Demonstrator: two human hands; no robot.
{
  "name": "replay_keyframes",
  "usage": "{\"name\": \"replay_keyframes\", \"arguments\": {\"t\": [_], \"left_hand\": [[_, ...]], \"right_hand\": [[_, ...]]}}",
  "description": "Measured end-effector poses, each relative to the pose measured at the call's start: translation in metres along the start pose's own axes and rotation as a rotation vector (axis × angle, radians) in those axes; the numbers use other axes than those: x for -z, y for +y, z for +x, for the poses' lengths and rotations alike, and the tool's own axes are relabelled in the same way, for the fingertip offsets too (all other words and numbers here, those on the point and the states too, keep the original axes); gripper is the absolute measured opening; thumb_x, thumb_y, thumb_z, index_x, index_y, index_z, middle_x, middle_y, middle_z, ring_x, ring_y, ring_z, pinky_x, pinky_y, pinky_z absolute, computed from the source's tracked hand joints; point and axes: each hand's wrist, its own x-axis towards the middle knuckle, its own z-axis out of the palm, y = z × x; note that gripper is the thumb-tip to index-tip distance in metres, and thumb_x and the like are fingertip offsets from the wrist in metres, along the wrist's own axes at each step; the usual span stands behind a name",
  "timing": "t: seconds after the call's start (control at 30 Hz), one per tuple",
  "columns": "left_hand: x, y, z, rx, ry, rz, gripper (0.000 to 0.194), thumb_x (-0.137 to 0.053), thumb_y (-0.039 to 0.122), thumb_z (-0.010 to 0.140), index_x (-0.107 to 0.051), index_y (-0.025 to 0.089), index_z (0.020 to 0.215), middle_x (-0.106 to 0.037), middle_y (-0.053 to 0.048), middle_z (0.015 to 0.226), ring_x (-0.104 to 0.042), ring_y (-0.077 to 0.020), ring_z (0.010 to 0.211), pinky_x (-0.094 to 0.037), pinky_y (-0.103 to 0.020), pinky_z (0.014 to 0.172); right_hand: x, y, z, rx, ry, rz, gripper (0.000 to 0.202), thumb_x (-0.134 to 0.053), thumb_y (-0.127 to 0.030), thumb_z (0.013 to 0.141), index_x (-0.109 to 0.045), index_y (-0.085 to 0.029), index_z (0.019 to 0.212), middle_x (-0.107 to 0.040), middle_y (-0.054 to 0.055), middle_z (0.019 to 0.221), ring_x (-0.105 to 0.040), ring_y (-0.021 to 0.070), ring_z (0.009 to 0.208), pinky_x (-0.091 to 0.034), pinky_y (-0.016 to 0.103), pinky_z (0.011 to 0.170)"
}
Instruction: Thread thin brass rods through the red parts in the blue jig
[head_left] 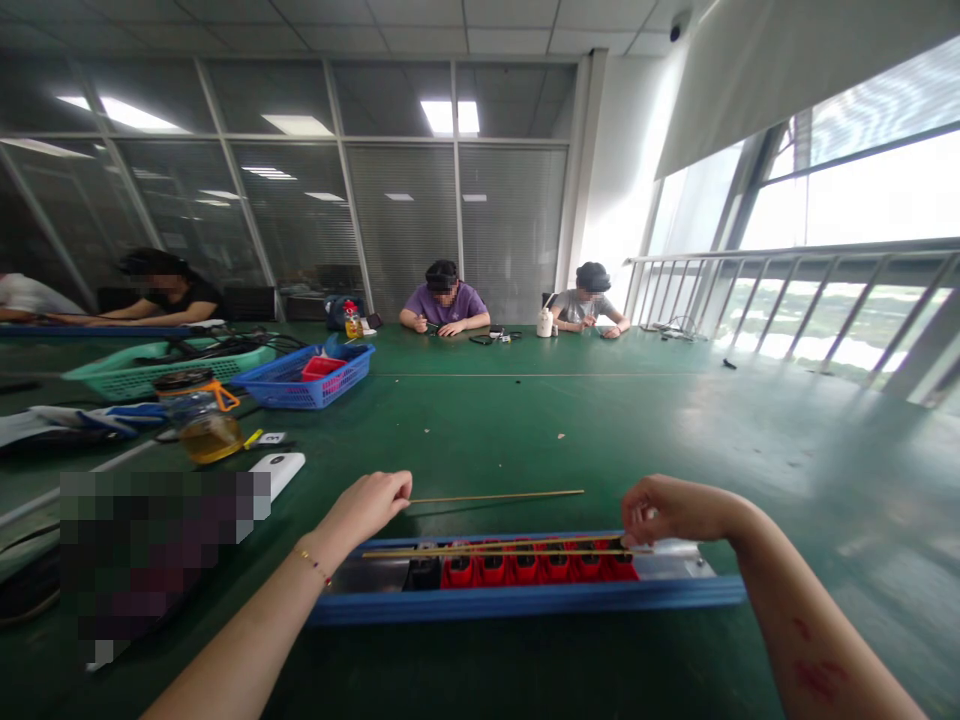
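My left hand (381,500) is closed in a pinch at the near end of a thin wooden stick (499,496), which points right behind the blue-edged tray (525,599). More thin sticks (495,551) lie lengthwise across the tray, over a row of small red bins (524,572) and one black bin (425,572). Above the tray's right part, my right hand (660,510) is bent with its fingers curled at the right ends of these sticks. Its fingertips partly hide what they touch, so I cannot tell whether it grips one.
On the left stand a green basket (112,378) of cables, a blue basket (304,390) with a red container, and a jar of yellow liquid (210,435). A white-ended object (279,470) lies nearer. Several people sit across the green table (675,430).
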Motion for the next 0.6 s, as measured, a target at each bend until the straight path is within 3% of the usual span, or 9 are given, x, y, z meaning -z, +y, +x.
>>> {"name": "replay_keyframes", "arguments": {"t": [0.1, 0.3, 0.43, 0.6], "left_hand": [[-0.005, 0.002, 0.000, -0.012, 0.015, -0.020, 0.007, -0.047, 0.020, 0.076, -0.053, 0.022, 0.072, -0.061, 0.000, 0.073, -0.056, -0.0146, 0.068, -0.032, -0.022, 0.059], [-0.010, 0.002, 0.001, -0.045, -0.007, -0.094, 0.011, -0.046, 0.017, 0.075, -0.055, 0.021, 0.070, -0.061, 0.000, 0.074, -0.056, -0.0139, 0.070, -0.034, -0.022, 0.061], [-0.013, -0.001, 0.002, -0.080, 0.008, -0.105, 0.011, -0.048, 0.017, 0.074, -0.058, 0.021, 0.070, -0.062, 0.000, 0.077, -0.056, -0.0145, 0.074, -0.036, -0.023, 0.065], [-0.011, 0.000, 0.000, -0.025, -0.004, -0.105, 0.011, -0.049, 0.019, 0.074, -0.060, 0.022, 0.073, -0.063, -0.001, 0.079, -0.056, -0.0145, 0.076, -0.037, -0.023, 0.066]], "right_hand": [[0.003, -0.004, -0.004, 0.030, 0.068, -0.057, 0.037, -0.051, -0.050, 0.074, -0.063, -0.014, 0.078, -0.063, 0.005, 0.072, -0.055, 0.0155, 0.065, -0.041, 0.022, 0.056], [0.001, -0.007, -0.003, 0.023, 0.067, 0.016, 0.040, -0.044, -0.053, 0.078, -0.059, -0.015, 0.080, -0.058, 0.001, 0.065, -0.049, 0.0127, 0.058, -0.037, 0.021, 0.051], [0.004, -0.018, -0.004, 0.072, 0.104, 0.032, 0.047, -0.038, -0.056, 0.080, -0.061, -0.017, 0.088, -0.061, 0.004, 0.080, -0.052, 0.0167, 0.073, -0.041, 0.025, 0.064], [0.014, -0.024, -0.016, 0.048, 0.398, 0.055, 0.051, -0.031, -0.060, 0.080, -0.058, -0.017, 0.083, -0.057, 0.005, 0.081, -0.050, 0.0173, 0.075, -0.041, 0.026, 0.071]]}}
